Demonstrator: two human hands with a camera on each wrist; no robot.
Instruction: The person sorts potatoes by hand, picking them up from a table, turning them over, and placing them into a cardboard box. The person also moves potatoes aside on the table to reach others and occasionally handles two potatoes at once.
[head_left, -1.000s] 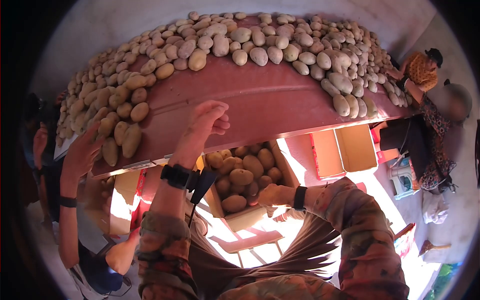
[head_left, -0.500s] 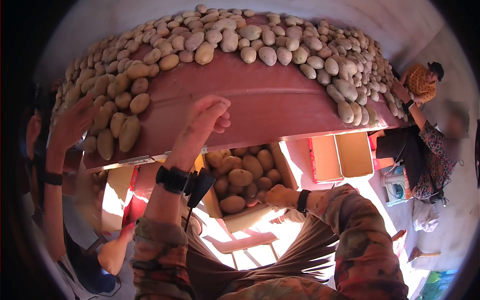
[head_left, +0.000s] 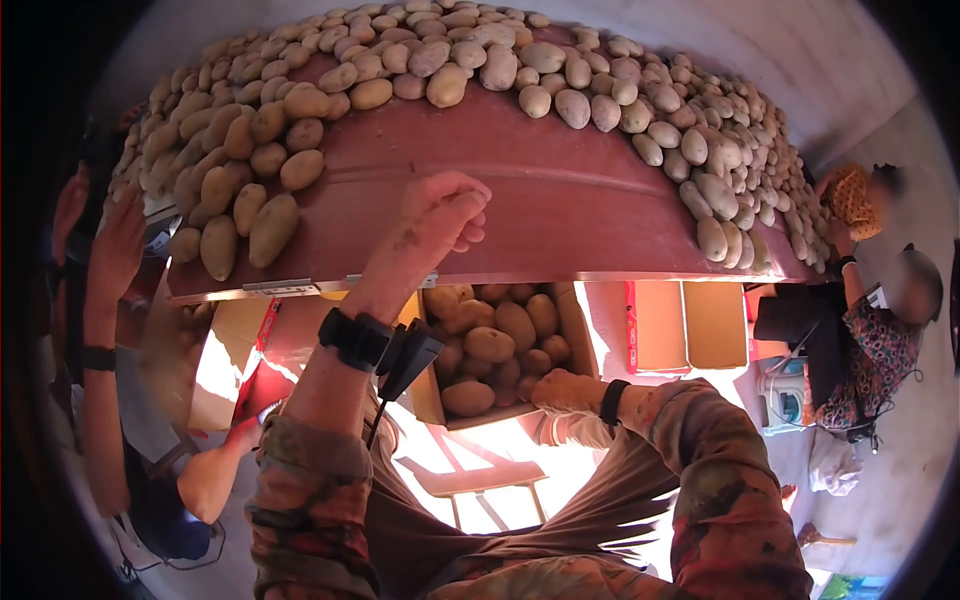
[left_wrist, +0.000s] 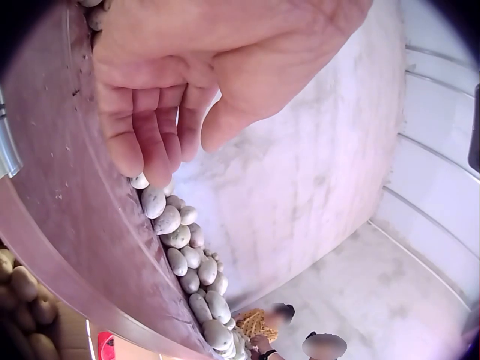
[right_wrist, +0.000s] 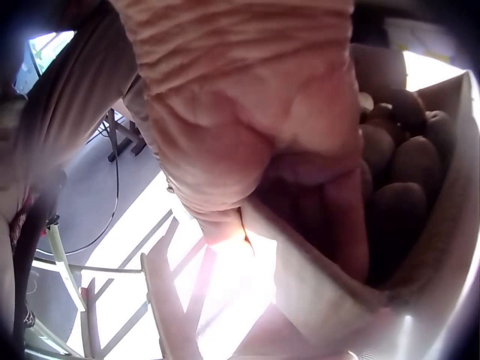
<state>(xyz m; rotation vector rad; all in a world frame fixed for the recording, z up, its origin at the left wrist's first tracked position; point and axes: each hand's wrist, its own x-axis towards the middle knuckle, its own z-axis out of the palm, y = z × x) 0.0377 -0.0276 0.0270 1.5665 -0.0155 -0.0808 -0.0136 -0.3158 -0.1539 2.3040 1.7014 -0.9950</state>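
Note:
In the head view my left hand (head_left: 440, 225) hovers over the red table (head_left: 560, 230), wearing a black wrist strap. Its fingers hang loosely curled with nothing between them, as the left wrist view also shows. Below the table edge, my right hand (head_left: 567, 392) grips the near wall of a cardboard box (head_left: 428, 385). From the right wrist view, the fingers (right_wrist: 346, 225) go down inside the box wall while the thumb stays outside. Large potatoes (head_left: 489, 345) fill the box beside that hand.
Many potatoes (head_left: 570, 107) lie heaped along the table's far side and both ends. Another box (head_left: 715, 325) stands open at right, and a third box (head_left: 225, 365) at left. Another person's hand (head_left: 118, 245) is near the left table end; two people (head_left: 870, 350) sit at right.
The head view has shifted, so the table appears higher. The neighbour's hand at left has moved away from the potatoes. My left hand stays loosely curled above the table; my right stays at the box.

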